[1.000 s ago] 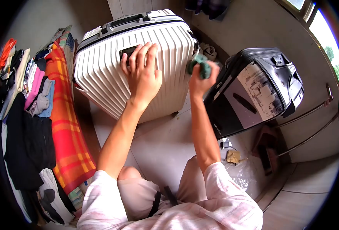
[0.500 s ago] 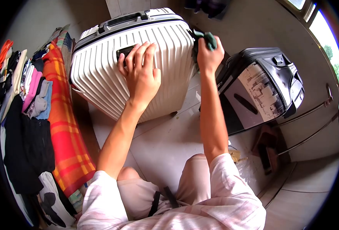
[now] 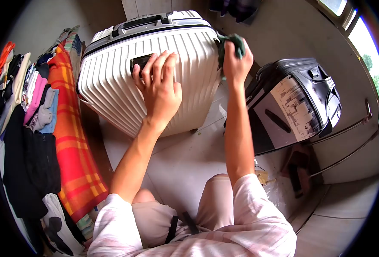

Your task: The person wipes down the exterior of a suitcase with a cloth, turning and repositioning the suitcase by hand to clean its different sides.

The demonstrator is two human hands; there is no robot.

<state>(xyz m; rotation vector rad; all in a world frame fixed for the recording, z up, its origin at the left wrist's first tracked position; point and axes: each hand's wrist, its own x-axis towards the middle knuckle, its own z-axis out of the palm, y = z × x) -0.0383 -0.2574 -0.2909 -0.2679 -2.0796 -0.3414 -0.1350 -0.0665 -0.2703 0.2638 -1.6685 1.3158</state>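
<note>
A white ribbed hard-shell suitcase (image 3: 112, 90) stands upright on the floor in front of me, its black top handle (image 3: 142, 20) facing up. My left hand (image 3: 160, 88) lies on its front side with fingers spread, the tips at a dark oblong panel (image 3: 141, 62). At the right edge of the case, my right hand (image 3: 237, 64) is closed around a dark green cloth (image 3: 237, 46). Part of the cloth hangs behind the fist against the suitcase's corner.
To the right stands a black and grey suitcase (image 3: 279, 115) with a skyline print and an extended metal handle (image 3: 341, 160). Folded clothes (image 3: 35, 98) and an orange plaid blanket (image 3: 71, 150) line the left. A plastic bag (image 3: 275, 192) lies on the floor at right.
My right hand has shifted slightly right and down with the cloth, which sits differently in the fist. My left hand stays on the suitcase. The whole view has shifted a little.
</note>
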